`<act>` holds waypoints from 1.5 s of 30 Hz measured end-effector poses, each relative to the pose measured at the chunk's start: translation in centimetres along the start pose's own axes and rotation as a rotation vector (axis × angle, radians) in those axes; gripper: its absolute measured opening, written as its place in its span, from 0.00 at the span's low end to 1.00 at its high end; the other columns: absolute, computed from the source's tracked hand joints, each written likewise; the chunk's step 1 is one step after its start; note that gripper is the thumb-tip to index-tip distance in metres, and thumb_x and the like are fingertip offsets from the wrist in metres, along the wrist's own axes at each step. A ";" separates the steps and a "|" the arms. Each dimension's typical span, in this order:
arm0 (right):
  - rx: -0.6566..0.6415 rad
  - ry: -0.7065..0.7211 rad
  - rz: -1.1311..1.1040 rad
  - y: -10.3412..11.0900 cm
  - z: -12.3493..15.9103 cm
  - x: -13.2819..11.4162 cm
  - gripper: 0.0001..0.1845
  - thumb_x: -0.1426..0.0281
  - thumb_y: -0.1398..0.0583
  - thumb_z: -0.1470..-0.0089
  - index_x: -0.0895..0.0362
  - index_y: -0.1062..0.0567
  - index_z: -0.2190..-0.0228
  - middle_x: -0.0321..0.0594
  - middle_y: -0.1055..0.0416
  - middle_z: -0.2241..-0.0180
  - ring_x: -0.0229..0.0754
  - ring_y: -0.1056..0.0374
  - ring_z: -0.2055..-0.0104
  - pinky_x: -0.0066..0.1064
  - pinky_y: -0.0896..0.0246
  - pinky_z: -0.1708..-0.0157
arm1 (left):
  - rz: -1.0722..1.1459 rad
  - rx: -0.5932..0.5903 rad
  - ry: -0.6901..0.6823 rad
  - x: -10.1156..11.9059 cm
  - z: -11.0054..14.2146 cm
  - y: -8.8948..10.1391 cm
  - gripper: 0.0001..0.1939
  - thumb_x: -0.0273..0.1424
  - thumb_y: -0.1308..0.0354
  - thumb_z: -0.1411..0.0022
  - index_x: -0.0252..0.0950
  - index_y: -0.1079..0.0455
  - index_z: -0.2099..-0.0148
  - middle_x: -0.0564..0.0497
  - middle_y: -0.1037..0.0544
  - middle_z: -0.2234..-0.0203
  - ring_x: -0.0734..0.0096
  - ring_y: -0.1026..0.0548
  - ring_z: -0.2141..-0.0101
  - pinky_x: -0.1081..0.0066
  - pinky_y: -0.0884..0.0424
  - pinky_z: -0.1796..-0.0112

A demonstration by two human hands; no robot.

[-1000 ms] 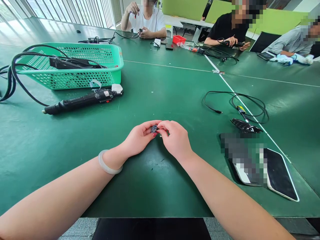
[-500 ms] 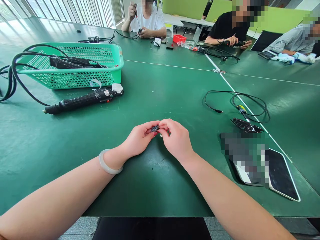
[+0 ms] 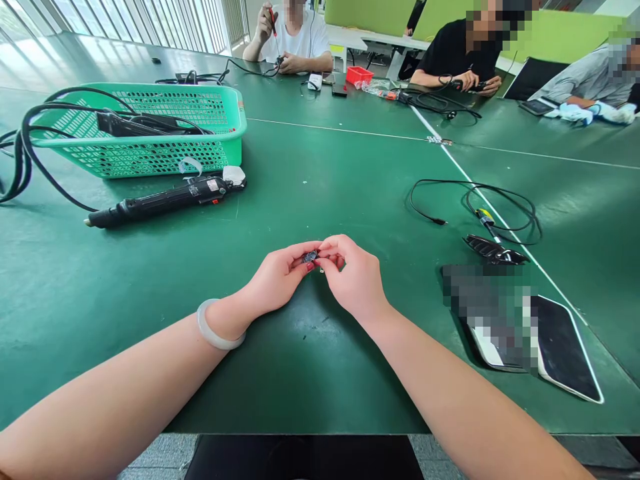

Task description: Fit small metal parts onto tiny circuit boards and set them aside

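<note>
My left hand (image 3: 277, 277) and my right hand (image 3: 353, 277) meet over the green table (image 3: 320, 173), both resting on it near its front edge. Between their fingertips sits a small dark circuit board (image 3: 310, 256), pinched from both sides. The fingers of each hand are curled round it, so most of the board is hidden. A pale bangle (image 3: 216, 331) circles my left wrist.
A black electric screwdriver (image 3: 160, 198) lies left of centre before a green mesh basket (image 3: 145, 130) with black cables. To the right are a black cable (image 3: 480, 203), a dark clip-like part (image 3: 493, 250) and a tablet (image 3: 560, 347). Three people work at the far side.
My hands have barely shifted; the right fingers have crept slightly up over the board. A person at the far side has lifted a tool.
</note>
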State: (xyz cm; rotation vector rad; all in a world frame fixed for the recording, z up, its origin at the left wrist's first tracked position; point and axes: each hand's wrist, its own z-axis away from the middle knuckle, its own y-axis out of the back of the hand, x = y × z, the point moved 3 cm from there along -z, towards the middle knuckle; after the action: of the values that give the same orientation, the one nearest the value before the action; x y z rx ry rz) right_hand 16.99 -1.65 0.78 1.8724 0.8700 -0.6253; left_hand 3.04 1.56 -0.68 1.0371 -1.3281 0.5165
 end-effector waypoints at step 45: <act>-0.080 -0.204 -0.214 -0.1 -0.1 0.3 0.06 0.73 0.40 0.53 0.53 0.30 0.70 0.33 0.25 0.74 0.36 0.32 0.73 0.31 0.37 0.69 | 0.493 -0.049 0.153 0.0 -0.1 -0.4 0.20 0.25 0.44 0.42 0.36 0.38 0.46 0.46 0.22 0.57 0.67 0.24 0.56 0.63 0.31 0.51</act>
State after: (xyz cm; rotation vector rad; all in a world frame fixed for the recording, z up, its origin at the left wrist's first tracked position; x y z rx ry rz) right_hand 17.08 -1.45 0.50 1.6239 0.9523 -0.8837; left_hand 3.46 1.44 -0.77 0.6094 -1.4517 0.9073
